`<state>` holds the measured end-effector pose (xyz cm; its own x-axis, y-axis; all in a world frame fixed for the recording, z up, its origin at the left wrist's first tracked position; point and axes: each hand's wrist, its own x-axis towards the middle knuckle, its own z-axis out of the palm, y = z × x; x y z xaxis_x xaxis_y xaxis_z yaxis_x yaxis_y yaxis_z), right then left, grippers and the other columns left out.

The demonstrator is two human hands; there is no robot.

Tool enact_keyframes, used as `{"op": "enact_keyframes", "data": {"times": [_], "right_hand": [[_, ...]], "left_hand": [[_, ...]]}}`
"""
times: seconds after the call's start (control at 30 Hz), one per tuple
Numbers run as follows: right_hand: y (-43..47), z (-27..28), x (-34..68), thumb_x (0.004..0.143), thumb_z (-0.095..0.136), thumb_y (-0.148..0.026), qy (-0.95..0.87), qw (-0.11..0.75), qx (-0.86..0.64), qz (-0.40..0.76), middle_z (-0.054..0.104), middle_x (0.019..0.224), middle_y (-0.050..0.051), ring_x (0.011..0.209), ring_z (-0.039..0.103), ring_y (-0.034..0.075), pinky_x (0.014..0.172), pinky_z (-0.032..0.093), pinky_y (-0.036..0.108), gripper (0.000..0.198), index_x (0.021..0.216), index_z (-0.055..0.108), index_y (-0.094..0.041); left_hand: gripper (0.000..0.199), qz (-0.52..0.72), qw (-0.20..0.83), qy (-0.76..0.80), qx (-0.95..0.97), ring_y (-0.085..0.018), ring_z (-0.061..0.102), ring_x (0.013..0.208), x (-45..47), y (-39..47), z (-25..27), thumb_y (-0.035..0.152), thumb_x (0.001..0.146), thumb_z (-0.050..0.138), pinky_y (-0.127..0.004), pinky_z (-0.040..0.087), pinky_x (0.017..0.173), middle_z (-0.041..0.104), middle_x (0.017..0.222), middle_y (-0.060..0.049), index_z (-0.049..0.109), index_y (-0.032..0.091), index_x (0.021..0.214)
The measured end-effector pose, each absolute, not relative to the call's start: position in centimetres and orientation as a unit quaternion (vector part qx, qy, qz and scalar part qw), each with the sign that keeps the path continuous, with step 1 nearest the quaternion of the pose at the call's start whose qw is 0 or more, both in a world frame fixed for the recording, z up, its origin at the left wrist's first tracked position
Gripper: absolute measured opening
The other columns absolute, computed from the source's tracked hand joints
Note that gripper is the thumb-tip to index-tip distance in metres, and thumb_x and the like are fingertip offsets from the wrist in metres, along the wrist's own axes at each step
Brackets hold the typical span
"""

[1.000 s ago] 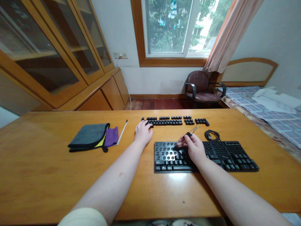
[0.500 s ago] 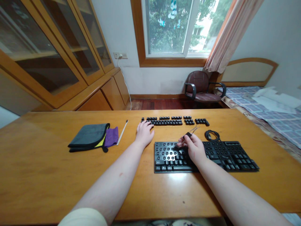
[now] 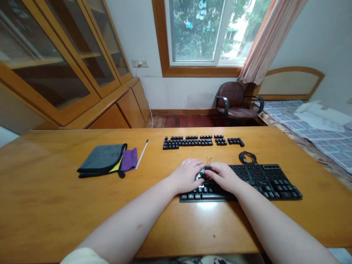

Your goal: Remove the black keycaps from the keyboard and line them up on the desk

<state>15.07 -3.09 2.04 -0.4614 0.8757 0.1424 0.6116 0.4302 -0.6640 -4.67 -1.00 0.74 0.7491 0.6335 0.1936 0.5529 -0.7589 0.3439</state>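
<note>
A black keyboard (image 3: pixel 269 179) lies on the desk, with bare switch posts in its upper rows and keycaps on the lower rows and the right part. My right hand (image 3: pixel 224 176) is closed on a keycap puller (image 3: pixel 208 168), whose thin wire ends point up and away from me. The puller is over the keyboard's left half; whether it grips a key is hidden. My left hand (image 3: pixel 188 175) rests on the keyboard's left end, fingers stretched forward and thumb close to the puller. Beyond the keyboard, removed black keycaps (image 3: pixel 199 142) stand in rows.
Left on the desk (image 3: pixel 41 205) are a folded grey cloth (image 3: pixel 103 157), a purple cloth (image 3: pixel 129 160) and a thin white-handled brush (image 3: pixel 142 154). A coiled black cable (image 3: pixel 248 158) lies behind the keyboard. Past the desk stand a chair (image 3: pixel 233 99) and a bed (image 3: pixel 313 121).
My left hand has moved from the keycap rows back to the keyboard's left end. My right hand has shifted slightly left, and the puller now points more upright.
</note>
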Motion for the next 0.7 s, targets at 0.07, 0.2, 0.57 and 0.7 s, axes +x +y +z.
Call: {"op": "enact_keyframes", "data": {"times": [0.07,0.2,0.57,0.7], "right_hand": [[-3.1,2.0,15.1,0.089,0.047,-0.028,-0.829,0.228,-0.435,0.268,0.065,0.073,0.004,0.069,0.058,0.016,0.065,0.042,0.025,0.023,0.077,0.063,-0.018],[-3.2,2.3,15.0,0.088,0.048,-0.027,-0.859,0.201,-0.389,0.263,0.067,0.082,0.006,0.076,0.060,0.017,0.070,0.043,0.026,0.020,0.083,0.064,-0.017],[-4.0,2.2,14.9,0.089,0.046,-0.026,-0.919,0.158,-0.330,0.144,0.067,0.079,0.008,0.073,0.060,0.018,0.068,0.043,0.028,0.021,0.086,0.064,-0.017],[-3.7,1.2,14.5,0.092,0.041,-0.027,-0.904,0.180,-0.353,0.158,0.067,0.077,0.007,0.074,0.061,0.017,0.070,0.044,0.028,0.027,0.083,0.064,-0.017]], "left_hand": [[0.068,0.104,0.153,0.299,0.936,-0.029,0.031,0.131,-4.0,-1.8,0.3,0.053,0.076,0.055,-0.048,0.021,0.109,0.039,0.140,-0.014,0.042,0.015,0.131],[0.096,0.070,0.167,0.309,0.934,-0.033,0.021,0.135,-3.6,-2.1,-0.6,0.071,0.066,0.052,-0.052,0.011,0.109,0.027,0.145,-0.019,0.028,0.012,0.139],[0.106,0.076,0.198,0.310,0.927,-0.033,0.028,0.131,-4.1,-1.3,-0.6,0.072,0.058,0.057,-0.052,0.014,0.109,0.033,0.142,-0.016,0.023,0.015,0.140],[0.107,0.078,0.209,0.312,0.923,-0.034,0.034,0.126,-4.5,-0.7,-0.1,0.071,0.052,0.063,-0.051,0.018,0.107,0.038,0.139,-0.015,0.029,0.017,0.137]]}}
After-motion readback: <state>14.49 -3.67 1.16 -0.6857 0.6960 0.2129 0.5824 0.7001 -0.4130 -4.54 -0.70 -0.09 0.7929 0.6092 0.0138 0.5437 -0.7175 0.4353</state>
